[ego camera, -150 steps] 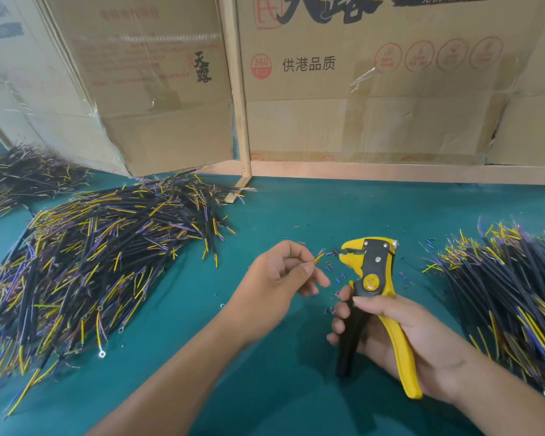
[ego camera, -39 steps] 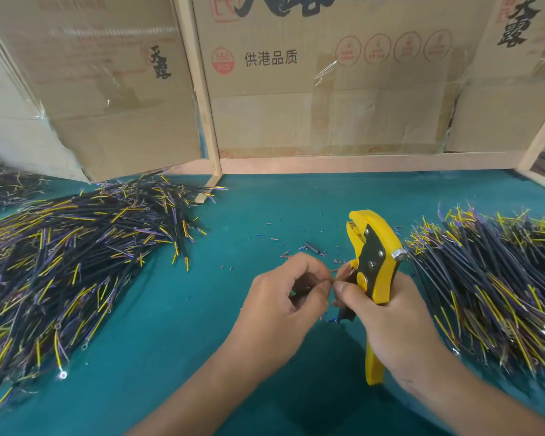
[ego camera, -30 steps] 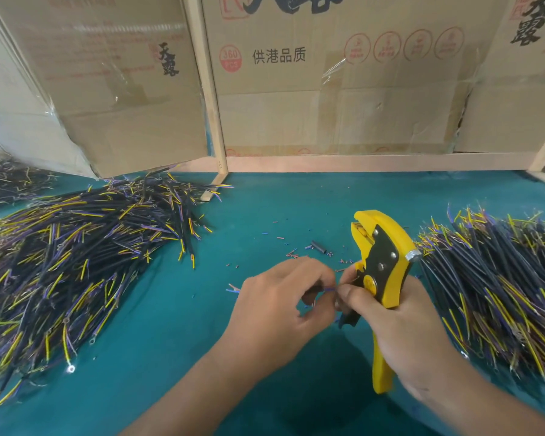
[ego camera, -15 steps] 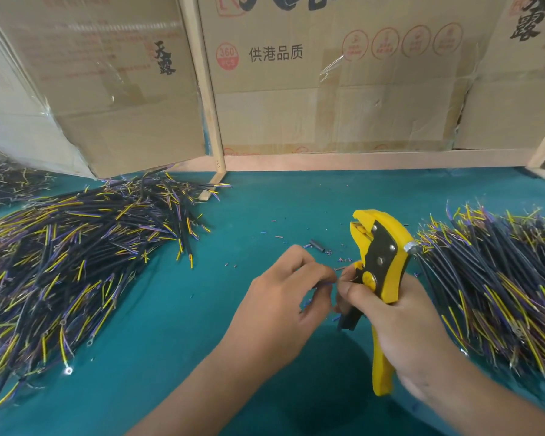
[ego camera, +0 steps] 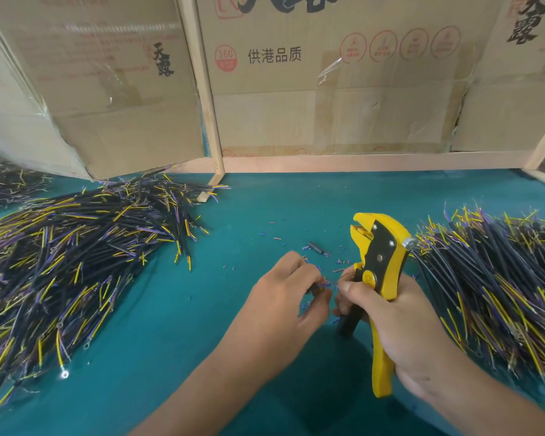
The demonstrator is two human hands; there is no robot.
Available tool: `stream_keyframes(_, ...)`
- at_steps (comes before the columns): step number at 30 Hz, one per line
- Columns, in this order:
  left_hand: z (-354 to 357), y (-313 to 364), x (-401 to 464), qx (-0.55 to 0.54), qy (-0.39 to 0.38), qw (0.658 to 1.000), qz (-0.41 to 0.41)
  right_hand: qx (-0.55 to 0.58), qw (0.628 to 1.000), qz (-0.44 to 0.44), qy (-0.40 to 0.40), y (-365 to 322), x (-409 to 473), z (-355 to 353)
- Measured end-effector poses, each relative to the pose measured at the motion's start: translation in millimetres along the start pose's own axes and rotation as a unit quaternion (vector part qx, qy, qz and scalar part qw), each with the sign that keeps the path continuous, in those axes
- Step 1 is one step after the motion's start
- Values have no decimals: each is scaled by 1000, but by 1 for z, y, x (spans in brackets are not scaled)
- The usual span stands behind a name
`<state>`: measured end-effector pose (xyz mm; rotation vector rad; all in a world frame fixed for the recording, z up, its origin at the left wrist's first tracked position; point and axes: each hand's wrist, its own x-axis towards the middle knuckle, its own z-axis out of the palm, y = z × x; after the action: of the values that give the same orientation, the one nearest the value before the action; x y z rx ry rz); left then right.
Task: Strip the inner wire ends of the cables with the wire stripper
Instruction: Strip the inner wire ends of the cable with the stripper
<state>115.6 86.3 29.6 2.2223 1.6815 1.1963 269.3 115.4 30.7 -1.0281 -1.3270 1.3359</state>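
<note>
The stripper is yellow with a black plate and rivets, head up, upright above the teal surface. The right hand grips its handles, thumb and forefinger pinching toward the left hand, whose curled fingers pinch a cable with a purple wire end showing (most of it is hidden in the fist). Piles of black cables lie at left and right. Cardboard behind reads "供港品质" and "360"
</note>
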Motion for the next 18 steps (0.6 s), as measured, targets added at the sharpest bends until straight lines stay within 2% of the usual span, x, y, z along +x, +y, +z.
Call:
stream_keyframes(14,-1,1,-2,-33,12,999,-26,12,999,38,-32,1,-2,-1)
stream_keyframes(18,-5,-2,-2,-142,-50,986,-72,49,997,52,-30,1,1,-3)
